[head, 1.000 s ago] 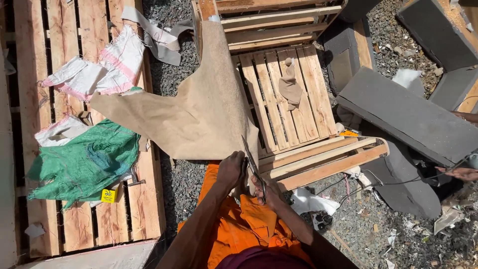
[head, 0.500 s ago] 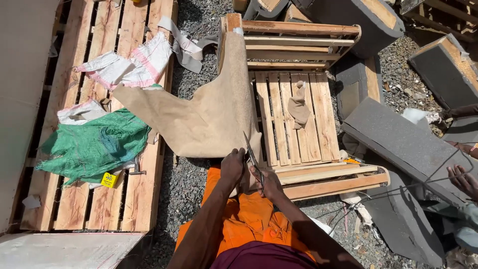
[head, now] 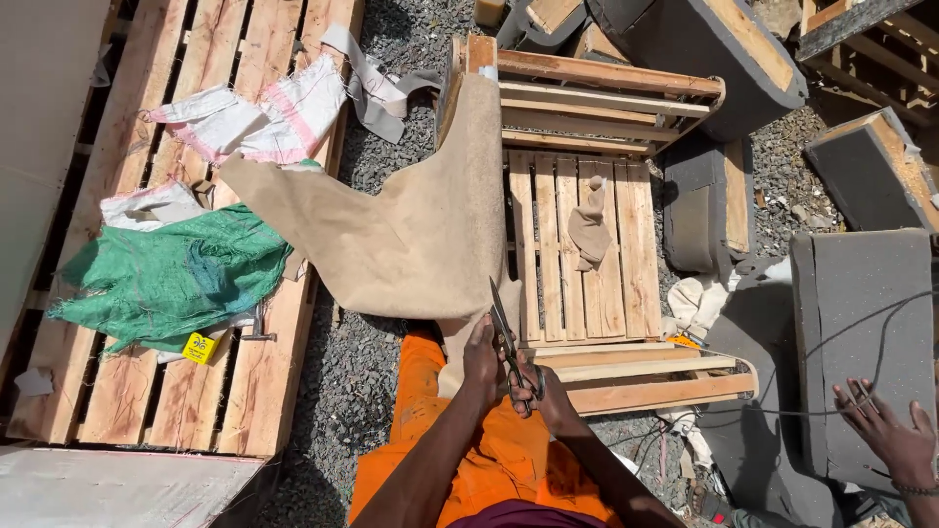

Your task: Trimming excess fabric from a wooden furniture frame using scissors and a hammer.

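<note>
Scissors point(head: 509, 342) in right hand point(head: 548, 396), beside fabric point(head: 411, 235)

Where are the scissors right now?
In the head view, just below centre: the scissors are in the right hand, blades pointing up at the tan fabric, beside the left hand.

Cloth sheet point(head: 411, 235) draped over wooden frame point(head: 587, 244); pallet point(head: 196, 244) left; foam blocks point(head: 866, 332) right.

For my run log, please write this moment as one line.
left hand: holds tan fabric | right hand: holds scissors, blades at fabric edge | fabric draped over wooden frame
</note>
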